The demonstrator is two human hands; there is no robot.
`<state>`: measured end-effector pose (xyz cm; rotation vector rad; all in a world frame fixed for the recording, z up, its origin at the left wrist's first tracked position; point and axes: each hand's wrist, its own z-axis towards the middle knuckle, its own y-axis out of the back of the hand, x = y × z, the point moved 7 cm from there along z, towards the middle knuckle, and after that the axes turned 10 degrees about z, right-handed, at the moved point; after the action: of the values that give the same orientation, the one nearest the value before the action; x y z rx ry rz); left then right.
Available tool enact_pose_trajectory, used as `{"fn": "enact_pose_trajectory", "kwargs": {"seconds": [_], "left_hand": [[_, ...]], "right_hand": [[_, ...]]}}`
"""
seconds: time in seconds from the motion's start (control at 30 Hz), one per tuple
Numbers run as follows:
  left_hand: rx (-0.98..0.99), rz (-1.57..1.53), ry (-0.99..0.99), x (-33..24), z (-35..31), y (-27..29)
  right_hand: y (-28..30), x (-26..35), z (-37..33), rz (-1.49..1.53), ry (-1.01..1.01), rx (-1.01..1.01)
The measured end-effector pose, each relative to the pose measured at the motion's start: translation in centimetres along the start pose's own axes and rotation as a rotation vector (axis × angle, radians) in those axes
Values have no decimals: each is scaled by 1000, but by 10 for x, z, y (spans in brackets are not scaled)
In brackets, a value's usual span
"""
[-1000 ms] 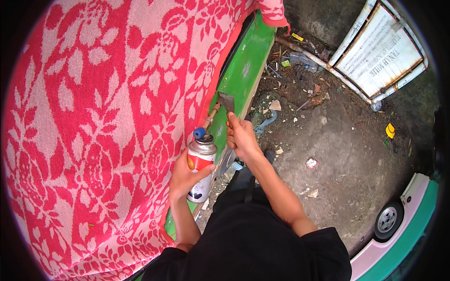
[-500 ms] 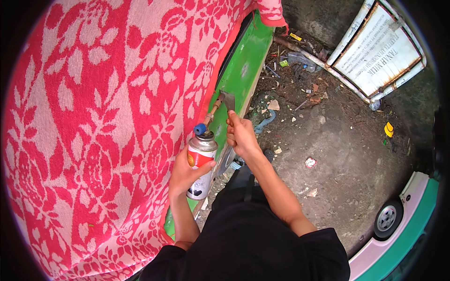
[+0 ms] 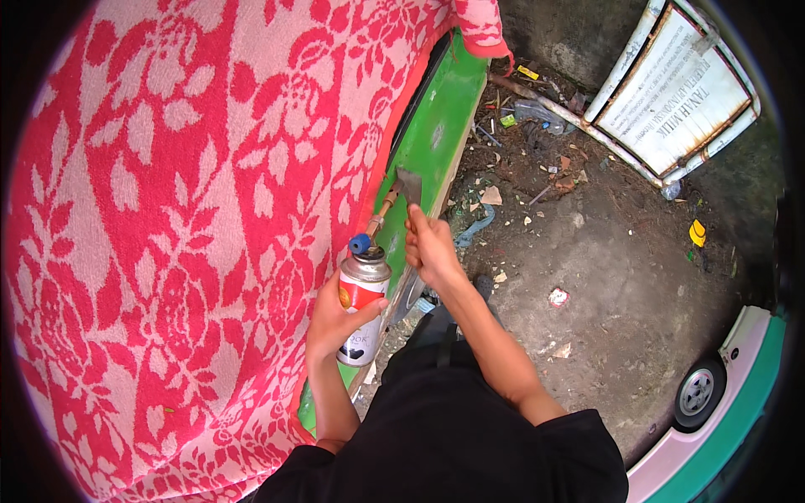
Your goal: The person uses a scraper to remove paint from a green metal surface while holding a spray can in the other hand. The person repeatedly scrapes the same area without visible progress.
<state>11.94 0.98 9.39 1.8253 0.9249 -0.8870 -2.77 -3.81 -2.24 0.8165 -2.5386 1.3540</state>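
My left hand (image 3: 325, 317) is closed around a gas canister (image 3: 366, 270) with a blowtorch head (image 3: 379, 220) on top, which has a blue knob. The torch's nozzle points up and away, toward a green painted panel (image 3: 438, 105). In my right hand (image 3: 433, 253) is a scraper (image 3: 410, 184), gripped by its handle. Its flat metal blade lies at the panel, right beside the nozzle tip; whether it presses on the paint I cannot tell. No flame shows. Pale patches mark the green surface.
A red and pink floral cloth (image 3: 201, 226) covers everything left of the panel. On the dirt ground (image 3: 579, 260) to the right lie scraps of litter. A rusty white framed sign (image 3: 679, 96) leans at the far right. A pink and green vehicle with a wheel (image 3: 699, 392) stands at lower right.
The view has shifted a little. The scraper blade sits slightly farther up the panel, and the torch has stayed close beside it. Both hands keep their holds.
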Motion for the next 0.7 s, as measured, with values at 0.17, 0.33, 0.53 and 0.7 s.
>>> {"fn": "enact_pose_trajectory", "kwargs": {"seconds": [0.17,0.33,0.53,0.7], "left_hand": [[25,-6,18,-3,3,1],[8,-27,-14,-3,4,0],[9,26,24,0,3,2],[-4,29,46,3,9,1]], "right_hand": [[2,4,6,45,-26,27],[-2,1,-5,30,-69,21],[-1,1,-3,12,-47,-3],[-5,20,10,16,27,17]]}}
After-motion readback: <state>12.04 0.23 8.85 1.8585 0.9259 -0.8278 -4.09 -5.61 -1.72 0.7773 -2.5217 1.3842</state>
